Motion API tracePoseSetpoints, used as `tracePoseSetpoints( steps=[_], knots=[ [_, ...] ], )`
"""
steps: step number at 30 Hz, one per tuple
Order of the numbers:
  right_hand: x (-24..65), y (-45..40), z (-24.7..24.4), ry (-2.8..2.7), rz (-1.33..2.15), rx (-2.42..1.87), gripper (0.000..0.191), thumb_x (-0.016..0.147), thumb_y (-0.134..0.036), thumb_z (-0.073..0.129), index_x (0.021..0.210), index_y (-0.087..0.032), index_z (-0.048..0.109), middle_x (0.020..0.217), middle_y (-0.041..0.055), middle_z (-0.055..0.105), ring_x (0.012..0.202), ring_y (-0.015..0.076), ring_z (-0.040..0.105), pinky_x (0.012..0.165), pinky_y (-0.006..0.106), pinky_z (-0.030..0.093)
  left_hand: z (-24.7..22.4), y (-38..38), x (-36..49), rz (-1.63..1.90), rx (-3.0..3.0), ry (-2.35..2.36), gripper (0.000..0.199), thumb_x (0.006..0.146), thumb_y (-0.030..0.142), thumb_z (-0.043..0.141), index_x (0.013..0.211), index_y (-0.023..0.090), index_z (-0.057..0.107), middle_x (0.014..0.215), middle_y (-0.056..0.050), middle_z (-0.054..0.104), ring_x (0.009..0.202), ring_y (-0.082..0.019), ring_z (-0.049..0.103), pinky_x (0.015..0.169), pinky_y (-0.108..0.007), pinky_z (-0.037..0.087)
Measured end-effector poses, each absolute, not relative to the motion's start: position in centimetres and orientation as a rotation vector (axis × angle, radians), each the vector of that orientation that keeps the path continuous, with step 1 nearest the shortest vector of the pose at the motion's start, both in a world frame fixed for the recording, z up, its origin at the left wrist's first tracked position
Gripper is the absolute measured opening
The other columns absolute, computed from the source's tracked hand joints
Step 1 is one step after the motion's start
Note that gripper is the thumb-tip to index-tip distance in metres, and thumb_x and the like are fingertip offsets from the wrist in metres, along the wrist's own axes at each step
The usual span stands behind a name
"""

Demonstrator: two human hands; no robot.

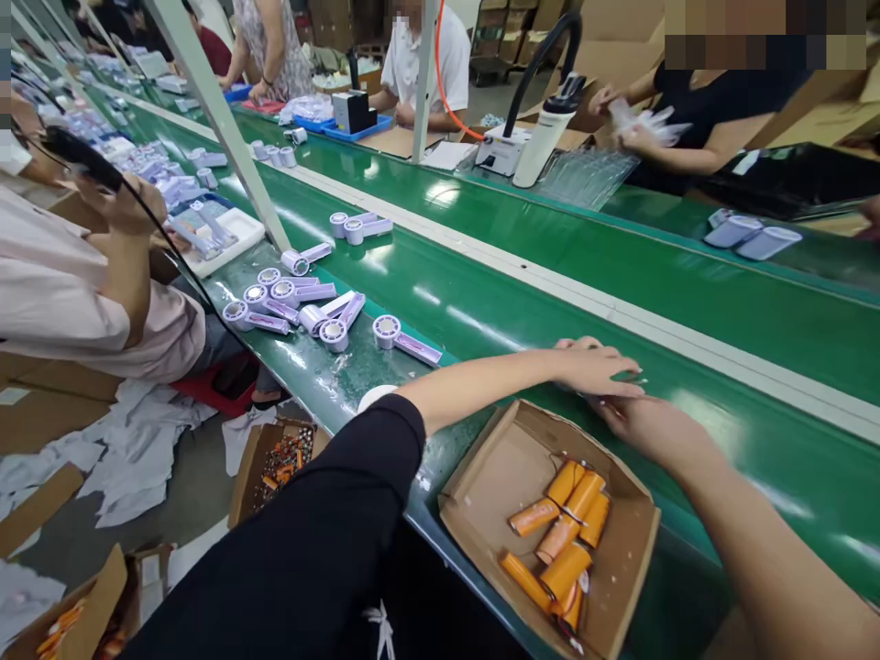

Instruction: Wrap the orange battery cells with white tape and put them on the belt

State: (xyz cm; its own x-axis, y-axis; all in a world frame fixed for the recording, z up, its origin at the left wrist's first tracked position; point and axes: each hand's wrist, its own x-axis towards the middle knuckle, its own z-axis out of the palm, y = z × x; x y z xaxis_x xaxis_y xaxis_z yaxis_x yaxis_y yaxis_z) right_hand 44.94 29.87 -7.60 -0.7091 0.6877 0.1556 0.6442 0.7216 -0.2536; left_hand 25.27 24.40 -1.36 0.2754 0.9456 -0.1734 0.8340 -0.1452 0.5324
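My left hand (595, 368) and my right hand (653, 429) meet over the green belt, just beyond an open cardboard box (489, 500). The fingers of both are bent and closed together. Whatever lies between them is mostly hidden; only a small dark sliver shows under the left fingers. In the box lie several orange cylindrical batteries (569, 513) with thin wires. To the left of my left forearm, a lilac handheld fan part (405, 341) rests on the bench, near a cluster of similar fan parts (295, 301).
A slanted metal post (226, 128) rises at left. Beside it a co-worker in a pale shirt (75, 275) holds a black corded tool (82, 158). Across the green conveyor belt (495, 302) sit more co-workers. A small box of metal parts (279, 463) is below the bench.
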Motion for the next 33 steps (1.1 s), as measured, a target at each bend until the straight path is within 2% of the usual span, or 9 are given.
tracePoseSetpoints(
  steps=[3, 8, 11, 16, 21, 24, 26, 29, 33],
  knots=[
    [45.5, 28.9, -6.5, -2.864, 0.135, -1.175, 0.021, 0.092, -0.032, 0.074, 0.106, -0.024, 0.088, 0.103, 0.0180, 0.087, 0.076, 0.0320, 0.080, 0.064, 0.038, 0.049, 0.4, 16.8, 23.7, 0.476, 2.113, 1.590, 0.058, 0.112, 0.048, 0.045, 0.165, 0.023, 0.049, 0.171, -0.008, 0.053, 0.157, -0.029, 0.045, 0.131, -0.046, 0.036],
    [46.2, 24.9, -4.0, -2.754, 0.216, -1.201, 0.023, 0.096, -0.035, 0.072, 0.109, -0.024, 0.087, 0.120, 0.0194, 0.085, 0.101, 0.0334, 0.082, 0.083, 0.040, 0.059, -0.8, -2.5, 15.9, 0.521, 2.117, 1.821, 0.039, 0.114, 0.045, 0.046, 0.133, 0.028, 0.075, 0.135, -0.003, 0.079, 0.131, -0.021, 0.068, 0.119, -0.034, 0.047],
    [46.4, 20.3, -2.1, -2.609, 0.258, -1.066, 0.026, 0.095, -0.035, 0.066, 0.109, -0.022, 0.084, 0.127, 0.0186, 0.083, 0.117, 0.0357, 0.080, 0.101, 0.046, 0.062, -3.1, -10.3, 10.5, 0.369, 2.001, 1.960, 0.031, 0.109, 0.032, 0.055, 0.131, 0.032, 0.077, 0.148, 0.000, 0.074, 0.146, -0.020, 0.061, 0.126, -0.037, 0.044],
    [45.7, 9.6, 1.6, -2.475, 0.532, -0.811, 0.026, 0.102, -0.043, 0.064, 0.109, -0.027, 0.082, 0.126, 0.0104, 0.084, 0.118, 0.0316, 0.081, 0.109, 0.049, 0.065, -3.7, -12.5, 6.2, 0.278, 2.126, 1.778, 0.049, 0.091, 0.024, 0.078, 0.138, 0.035, 0.075, 0.166, -0.002, 0.061, 0.158, -0.023, 0.050, 0.126, -0.040, 0.047],
    [42.9, -1.7, 2.7, -2.367, 1.173, -0.912, 0.033, 0.103, -0.041, 0.068, 0.130, -0.025, 0.078, 0.108, 0.0092, 0.087, 0.085, 0.0229, 0.084, 0.077, 0.035, 0.070, -2.5, -13.1, 7.7, 0.541, 2.332, 1.915, 0.039, 0.090, 0.021, 0.075, 0.128, 0.032, 0.078, 0.144, -0.006, 0.076, 0.141, -0.029, 0.061, 0.119, -0.046, 0.054],
    [39.5, -6.8, 0.8, -2.207, 1.642, -0.956, 0.048, 0.099, -0.048, 0.075, 0.139, -0.022, 0.073, 0.090, 0.0046, 0.086, 0.060, 0.0170, 0.074, 0.055, 0.026, 0.058, -3.0, -14.8, 9.7, 0.769, 2.411, 1.949, 0.034, 0.092, 0.022, 0.072, 0.123, 0.035, 0.078, 0.126, -0.004, 0.081, 0.134, -0.032, 0.063, 0.118, -0.052, 0.054],
    [36.7, -9.1, -1.2, -2.173, 1.784, -0.879, 0.032, 0.103, -0.050, 0.069, 0.106, -0.021, 0.081, 0.073, 0.0024, 0.080, 0.054, 0.0147, 0.067, 0.054, 0.025, 0.052, -3.6, -15.6, 10.5, 0.862, 2.456, 1.916, 0.039, 0.091, 0.015, 0.069, 0.119, 0.040, 0.078, 0.117, 0.000, 0.083, 0.130, -0.030, 0.063, 0.115, -0.053, 0.054],
    [33.4, -10.9, -3.9, -2.294, 1.771, -0.698, 0.058, 0.113, -0.049, 0.050, 0.065, -0.021, 0.069, 0.060, 0.0037, 0.072, 0.053, 0.0156, 0.065, 0.059, 0.027, 0.050, -4.2, -16.0, 10.2, 1.021, 2.381, 2.004, 0.038, 0.091, 0.012, 0.070, 0.117, 0.039, 0.077, 0.114, 0.000, 0.082, 0.129, -0.030, 0.062, 0.114, -0.054, 0.055],
    [34.1, -10.0, -3.5, -2.529, 1.693, -0.743, 0.040, 0.108, -0.056, 0.056, 0.099, -0.029, 0.084, 0.080, 0.0014, 0.083, 0.065, 0.0238, 0.076, 0.066, 0.033, 0.059, -5.3, -16.2, 8.6, 1.089, 2.134, 2.218, 0.024, 0.095, 0.019, 0.071, 0.116, 0.030, 0.074, 0.116, -0.005, 0.080, 0.125, -0.030, 0.062, 0.111, -0.053, 0.056]
  ],
)
